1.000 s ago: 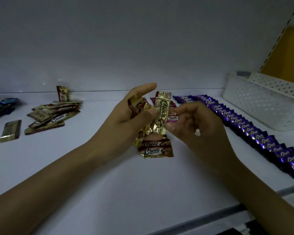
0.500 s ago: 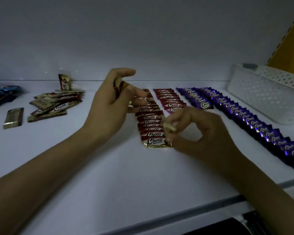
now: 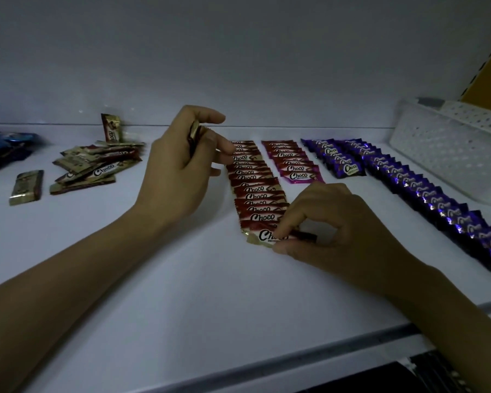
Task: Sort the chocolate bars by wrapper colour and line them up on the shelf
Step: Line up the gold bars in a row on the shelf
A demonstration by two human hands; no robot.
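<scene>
A row of overlapping red and gold Choco bars (image 3: 255, 191) runs down the middle of the white shelf (image 3: 182, 293). My right hand (image 3: 323, 228) pinches the nearest bar (image 3: 262, 236) at the front end of that row, flat on the shelf. My left hand (image 3: 182, 171) is raised beside the row's far end and grips a few red and gold bars (image 3: 194, 131) edge-on. A short pink row (image 3: 292, 161) lies to the right, then a short purple row (image 3: 338, 158) and a long purple row (image 3: 437, 197).
A loose pile of red and gold bars (image 3: 94, 165) lies at the left, with one bar (image 3: 26, 187) apart from it and blue wrappers (image 3: 3, 148) at the far left. A white perforated basket (image 3: 448, 148) stands at the right. The shelf's front edge (image 3: 295, 361) runs below.
My right hand took one bar from the bunch in my left hand and lowered it onto the front end of the red row. My left hand moved left and back with the other bars.
</scene>
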